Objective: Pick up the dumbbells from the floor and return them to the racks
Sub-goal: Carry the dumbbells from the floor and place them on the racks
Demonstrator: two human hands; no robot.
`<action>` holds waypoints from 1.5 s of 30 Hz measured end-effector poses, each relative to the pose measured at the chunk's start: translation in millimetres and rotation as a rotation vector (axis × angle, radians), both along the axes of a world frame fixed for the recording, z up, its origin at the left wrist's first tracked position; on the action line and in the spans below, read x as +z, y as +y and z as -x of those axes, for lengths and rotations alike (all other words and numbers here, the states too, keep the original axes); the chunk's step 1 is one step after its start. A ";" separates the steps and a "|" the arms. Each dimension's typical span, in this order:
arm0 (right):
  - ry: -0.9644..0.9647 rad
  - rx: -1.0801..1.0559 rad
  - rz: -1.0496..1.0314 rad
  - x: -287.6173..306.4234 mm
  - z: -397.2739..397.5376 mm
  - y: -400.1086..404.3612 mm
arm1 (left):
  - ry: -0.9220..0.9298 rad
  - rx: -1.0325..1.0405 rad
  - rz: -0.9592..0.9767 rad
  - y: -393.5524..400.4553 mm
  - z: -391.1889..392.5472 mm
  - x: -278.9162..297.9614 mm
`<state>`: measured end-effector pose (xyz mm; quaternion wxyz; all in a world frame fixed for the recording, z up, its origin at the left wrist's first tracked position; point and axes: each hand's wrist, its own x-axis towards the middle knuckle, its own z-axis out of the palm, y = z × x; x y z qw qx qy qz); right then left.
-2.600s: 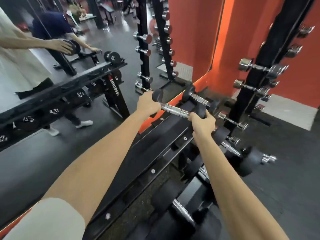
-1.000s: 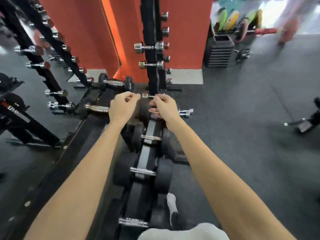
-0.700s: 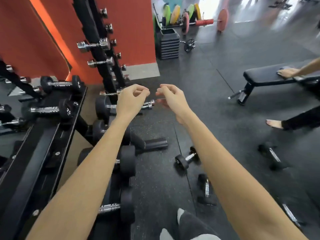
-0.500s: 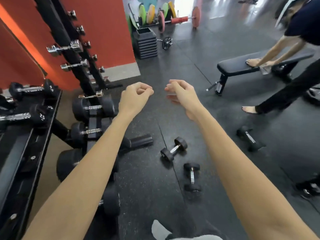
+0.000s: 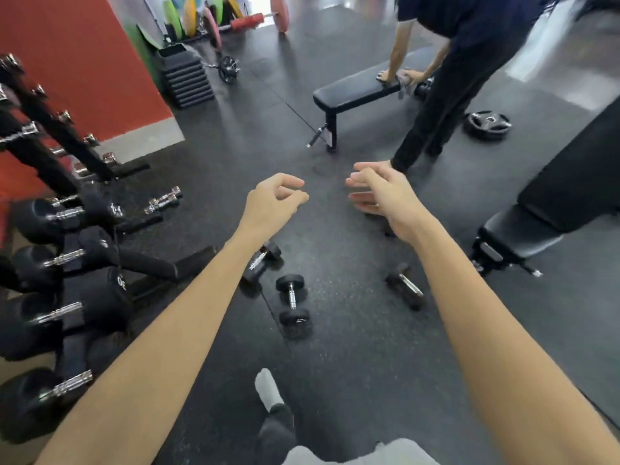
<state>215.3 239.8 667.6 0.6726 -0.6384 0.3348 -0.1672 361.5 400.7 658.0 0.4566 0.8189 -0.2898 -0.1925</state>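
Across the middle of the frame both bare arms reach forward over the dark rubber floor (image 5: 335, 364). At centre, the left hand (image 5: 273, 199) hangs with fingers loosely curled toward the thumb, grasping nothing; the right hand (image 5: 379, 193), just to its right, has its fingers relaxed and spread, also carrying nothing. Below the hands three small dumbbells lie on the floor: one (image 5: 261, 261) partly hidden behind the left forearm, one (image 5: 292, 300) at lower centre lying lengthwise up the frame, and one (image 5: 404, 286) right of centre, beside the right forearm. Down the left edge the dumbbell rack (image 5: 72, 260) carries a row of larger black dumbbells with chrome handles. At upper centre stands a flat bench (image 5: 349, 94), where another person (image 5: 463, 62) in dark clothes bends with both hands on its pad. At bottom centre a socked foot (image 5: 268, 391) shows
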 end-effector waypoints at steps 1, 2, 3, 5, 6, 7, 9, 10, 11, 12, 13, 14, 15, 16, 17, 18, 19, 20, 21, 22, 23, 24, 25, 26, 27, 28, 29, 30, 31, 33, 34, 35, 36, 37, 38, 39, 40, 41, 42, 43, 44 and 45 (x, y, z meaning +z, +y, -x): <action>0.004 -0.039 -0.004 -1.7 22.8 -12.3 | 0.007 -0.036 -0.007 -18.2 17.3 0.6; 0.010 -0.075 -0.003 -3.2 45.0 -23.9 | 0.014 -0.078 -0.014 -37.7 34.1 2.4; 0.013 -0.104 -0.002 -4.0 66.6 -34.6 | 0.018 -0.124 -0.020 -57.2 51.0 5.0; 0.012 -0.164 -0.011 -4.8 105.6 -55.1 | 0.023 -0.219 -0.035 -95.4 82.3 7.2; 0.012 -0.204 -0.017 -5.4 123.7 -65.7 | 0.026 -0.265 -0.043 -113.4 97.6 6.3; 0.014 -0.248 -0.023 -6.8 140.4 -76.7 | 0.026 -0.305 -0.051 -130.3 112.4 4.8; 0.022 -0.329 -0.029 -12.3 167.8 -98.7 | 0.020 -0.353 -0.054 -159.8 135.7 -2.2; 0.028 -0.363 -0.036 -16.6 178.7 -109.6 | 0.021 -0.357 -0.047 -173.7 143.6 -8.2; 0.036 -0.387 -0.045 -22.2 186.7 -120.7 | 0.027 -0.353 -0.039 -186.4 148.9 -15.0; 0.045 -0.405 -0.059 -28.6 191.8 -132.2 | 0.040 -0.347 -0.039 -199.1 151.3 -23.5; 0.056 -0.414 -0.076 -36.0 194.0 -143.9 | 0.051 -0.347 -0.053 -211.6 151.1 -32.8; 0.070 -0.420 -0.093 -43.4 193.9 -155.4 | 0.058 -0.354 -0.077 -224.6 148.5 -42.9; 0.083 -0.428 -0.108 -51.3 191.7 -168.1 | 0.062 -0.368 -0.103 -239.6 144.2 -53.2; 0.091 -0.440 -0.118 -58.5 188.2 -181.8 | 0.065 -0.386 -0.126 -257.3 138.7 -63.9; 0.100 -0.454 -0.125 -66.9 183.5 -196.9 | 0.070 -0.407 -0.147 -276.5 133.0 -74.0; 0.112 -0.466 -0.132 -75.2 178.0 -212.3 | 0.080 -0.427 -0.164 -297.1 126.6 -84.6; 0.128 -0.478 -0.142 -84.2 172.4 -228.3 | 0.090 -0.448 -0.178 -318.0 120.5 -94.2; 0.144 -0.493 -0.158 -92.9 166.6 -244.1 | 0.101 -0.473 -0.196 -339.4 114.8 -103.1; 0.159 -0.510 -0.175 -102.3 161.1 -260.4 | 0.110 -0.500 -0.215 -360.4 109.5 -111.5; 0.178 -0.519 -0.192 -111.6 155.6 -275.6 | 0.122 -0.524 -0.236 -379.3 104.4 -120.1; 0.199 -0.520 -0.208 -121.0 151.2 -288.8 | 0.137 -0.543 -0.258 -395.0 100.2 -128.2; 0.218 -0.519 -0.223 -130.9 147.7 -301.0 | 0.155 -0.557 -0.284 -409.7 96.3 -137.5; 0.232 -0.520 -0.236 -141.6 144.5 -314.1 | 0.175 -0.564 -0.310 -423.8 92.1 -147.7; 0.243 -0.522 -0.250 -152.3 141.7 -326.7 | 0.198 -0.560 -0.338 -436.4 87.9 -159.9; 0.255 -0.528 -0.267 -164.1 139.5 -339.6 | 0.219 -0.553 -0.369 -447.1 84.7 -171.6; 0.262 -0.537 -0.287 -176.3 137.3 -351.8 | 0.244 -0.550 -0.399 -456.7 81.8 -184.4; 0.269 -0.547 -0.309 -189.1 135.4 -364.5 | 0.265 -0.550 -0.432 -465.1 79.5 -197.0; 0.280 -0.549 -0.333 -201.5 132.2 -376.6 | 0.287 -0.546 -0.464 -472.0 77.4 -209.9; 0.290 -0.546 -0.357 -213.7 128.8 -387.3 | 0.305 -0.539 -0.496 -477.0 76.1 -221.8; 0.293 -0.537 -0.384 -236.6 122.4 -410.6 | 0.332 -0.522 -0.540 -489.1 75.0 -245.2; 0.296 -0.533 -0.399 -248.6 118.9 -421.8 | 0.342 -0.505 -0.556 -495.7 73.6 -256.6; 0.302 -0.529 -0.417 -260.6 114.6 -432.5 | 0.349 -0.483 -0.570 -502.2 71.3 -266.1; 0.308 -0.519 -0.434 -273.0 109.7 -442.8 | 0.352 -0.460 -0.584 -508.9 68.0 -276.3; 0.316 -0.500 -0.445 -286.5 105.1 -452.9 | 0.350 -0.438 -0.595 -516.5 65.9 -285.6; 0.322 -0.481 -0.456 -300.1 101.2 -461.4 | 0.347 -0.420 -0.601 -524.0 64.0 -296.4; 0.328 -0.468 -0.467 -315.0 98.8 -468.5 | 0.344 -0.409 -0.607 -531.0 63.3 -307.9; 0.334 -0.458 -0.476 -330.9 96.7 -474.6 | 0.347 -0.398 -0.609 -538.6 62.9 -321.5; 0.341 -0.452 -0.483 -347.4 95.8 -479.4 | 0.350 -0.394 -0.611 -546.2 63.9 -335.2; 0.350 -0.454 -0.495 -364.8 96.0 -482.4 | 0.353 -0.392 -0.611 -552.9 66.4 -351.0; 0.355 -0.458 -0.513 -383.2 96.7 -485.1 | 0.357 -0.387 -0.611 -559.4 69.3 -368.0; 0.360 -0.467 -0.536 -402.7 98.4 -486.6 | 0.369 -0.383 -0.618 -564.7 73.5 -386.9; 0.369 -0.481 -0.562 -423.2 102.3 -487.7 | 0.384 -0.388 -0.631 -569.1 79.8 -406.7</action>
